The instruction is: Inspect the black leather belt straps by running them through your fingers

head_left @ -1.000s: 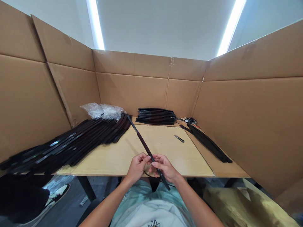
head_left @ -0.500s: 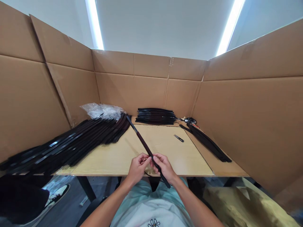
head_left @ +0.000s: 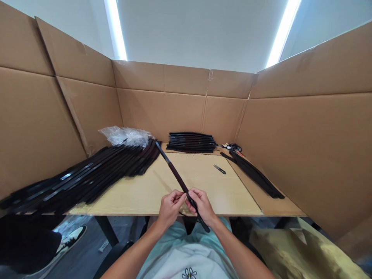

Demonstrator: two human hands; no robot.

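Observation:
A long, thin black strip [head_left: 177,180] with a dark brown wrapped middle section runs diagonally over the wooden table [head_left: 136,197]. Its lower end sticks out past the table's front edge. My left hand [head_left: 171,209] pinches at the strip with its fingertips, and my right hand [head_left: 202,206] grips it just beside that spot. A thin black cord [head_left: 181,214] hangs below my fingers. The hands nearly touch and hide part of the strip.
A large pile of curved black strips [head_left: 87,178] lies on the left, with a plastic bag [head_left: 124,136] behind it. A smaller stack [head_left: 191,142], small snips [head_left: 220,169], tangled cables [head_left: 231,147] and more strips [head_left: 255,174] lie beyond. Cardboard walls [head_left: 162,112] surround the table.
My left hand has shifted slightly right, closer to my right hand. The strip keeps nearly the same angle.

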